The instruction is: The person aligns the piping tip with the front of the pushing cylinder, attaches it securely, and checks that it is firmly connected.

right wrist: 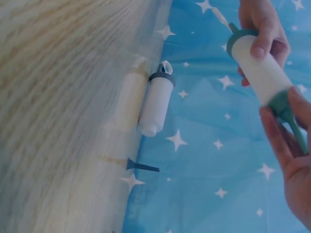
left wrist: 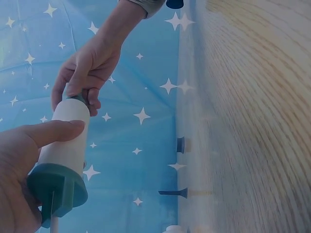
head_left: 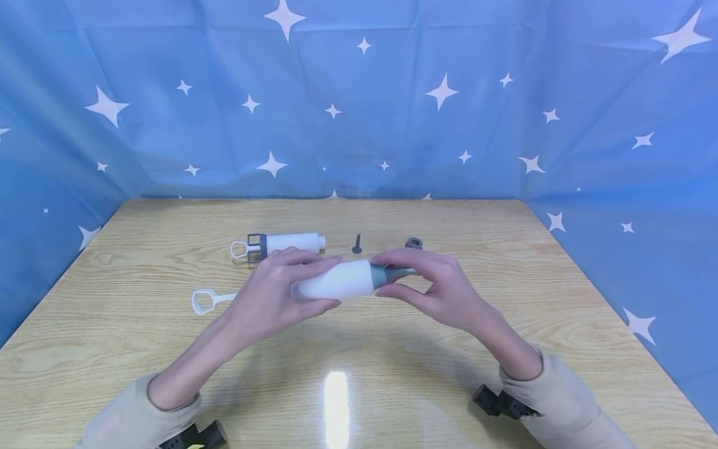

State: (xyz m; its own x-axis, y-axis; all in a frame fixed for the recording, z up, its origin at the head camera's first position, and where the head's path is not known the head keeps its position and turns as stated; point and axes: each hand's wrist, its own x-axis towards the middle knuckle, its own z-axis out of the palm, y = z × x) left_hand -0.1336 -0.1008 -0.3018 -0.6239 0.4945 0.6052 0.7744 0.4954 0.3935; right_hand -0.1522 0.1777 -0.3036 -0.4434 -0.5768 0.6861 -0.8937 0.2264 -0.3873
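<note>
Holding a white tube [head_left: 343, 280] up between both hands, above the middle of the wooden table [head_left: 140, 349], running from left to right. Gripping its left part with the left hand [head_left: 275, 287], with the thumb bent round the near side and the fingers round the far side, half closed on the barrel. Ending on the left, close against the left palm, in a teal flange [left wrist: 59, 191]. Stretching out farther left past that hand with a white handle loop [head_left: 214, 299], probably belonging to the same tube, though with the join hidden from above. Pinching the teal cap [head_left: 379, 275] at the tube's right end with the thumb and fingers of the right hand [head_left: 440, 287], nearly closed. Pointing right with a tapered nozzle [head_left: 399, 273], into the hollow of that hand. Showing bare barrel between the two hands.

Facing a second white tube [head_left: 294, 242] beyond the left hand, lying on its side with a dark frame [head_left: 262, 247] and pale loop [head_left: 232, 251] toward the left. Having a small dark spike [head_left: 357, 248] upright on its flared base to the right of that, and a dark ring part [head_left: 414, 244] farther right, just beyond the right hand. Backed by a blue star-patterned curtain [head_left: 359, 143].
</note>
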